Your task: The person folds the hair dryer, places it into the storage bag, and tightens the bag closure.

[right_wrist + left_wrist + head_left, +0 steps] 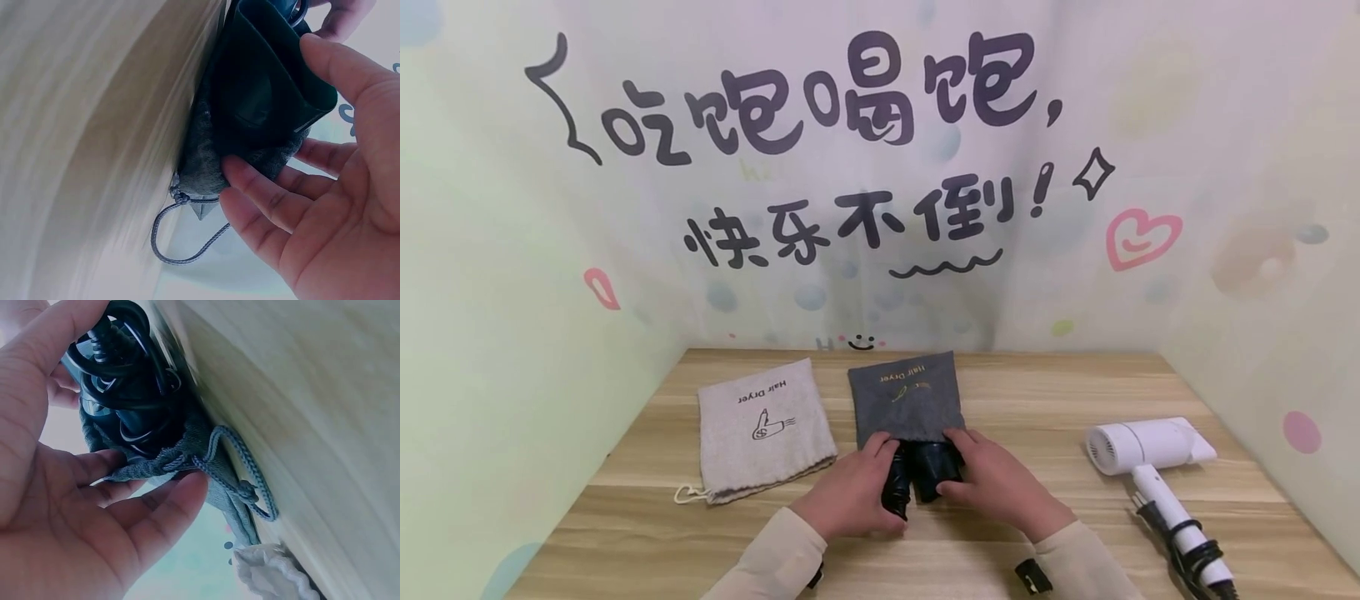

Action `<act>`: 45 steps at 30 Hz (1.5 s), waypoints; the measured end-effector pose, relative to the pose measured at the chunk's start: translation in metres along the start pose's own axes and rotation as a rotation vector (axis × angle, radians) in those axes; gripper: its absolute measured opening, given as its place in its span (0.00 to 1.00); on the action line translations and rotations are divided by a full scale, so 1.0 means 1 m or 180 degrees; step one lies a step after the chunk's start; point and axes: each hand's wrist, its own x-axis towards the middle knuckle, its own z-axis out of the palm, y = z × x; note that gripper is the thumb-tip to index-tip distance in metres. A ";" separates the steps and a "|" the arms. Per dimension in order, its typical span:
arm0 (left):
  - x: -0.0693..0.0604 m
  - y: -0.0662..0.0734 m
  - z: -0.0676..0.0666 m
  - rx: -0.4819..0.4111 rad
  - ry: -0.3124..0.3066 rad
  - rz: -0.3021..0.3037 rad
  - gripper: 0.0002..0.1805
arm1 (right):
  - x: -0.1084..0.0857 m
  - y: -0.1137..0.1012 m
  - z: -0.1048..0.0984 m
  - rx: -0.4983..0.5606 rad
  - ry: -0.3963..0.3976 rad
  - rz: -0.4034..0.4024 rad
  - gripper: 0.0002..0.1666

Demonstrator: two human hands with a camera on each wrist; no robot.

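A dark grey drawstring pouch lies flat with its mouth towards me, and a black hair dryer sticks partly out of it. My left hand is at the left of the mouth; in the left wrist view its fingers hold the pouch edge, with the thumb by the coiled black cord. On the other side my right hand has its thumb against the wide black nozzle and its fingertips on the pouch fabric. The dryer's far part is hidden inside.
To the left lies a beige drawstring pouch with a hair dryer drawing. A white hair dryer, its black cord wound around the handle, rests at the right. The wooden table ends at a printed backdrop.
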 end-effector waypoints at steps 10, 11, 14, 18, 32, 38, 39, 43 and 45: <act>-0.002 -0.001 0.002 0.0003 0.0038 0.0074 0.52 | 0.000 -0.001 0.003 0.0045 0.0068 0.0193 0.41; -0.002 -0.001 0.002 0.0013 0.0057 0.0079 0.51 | 0.001 -0.001 0.003 0.0041 0.0074 0.0202 0.40; -0.001 -0.001 0.002 0.0060 0.0139 0.0105 0.50 | 0.002 -0.001 0.004 0.0034 0.0111 0.0226 0.37; 0.000 -0.001 0.001 0.0092 0.0220 0.0122 0.49 | 0.002 -0.002 0.004 0.0010 0.0189 0.0212 0.35; 0.002 -0.002 -0.001 0.0030 0.0323 0.0106 0.46 | 0.005 -0.004 0.002 -0.0139 0.0433 0.0166 0.27; 0.002 -0.003 -0.001 0.0012 0.0449 0.0146 0.43 | 0.005 -0.004 0.002 -0.0139 0.0539 0.0160 0.24; 0.002 -0.002 -0.001 0.0008 0.0473 0.0150 0.42 | 0.006 -0.004 0.003 -0.0140 0.0555 0.0173 0.24; 0.003 -0.002 -0.001 0.0043 0.0550 0.0151 0.41 | 0.006 -0.004 0.002 -0.0157 0.0606 0.0208 0.23; 0.003 -0.003 -0.001 0.0081 0.0579 0.0148 0.41 | 0.006 -0.004 0.002 -0.0190 0.0628 0.0203 0.23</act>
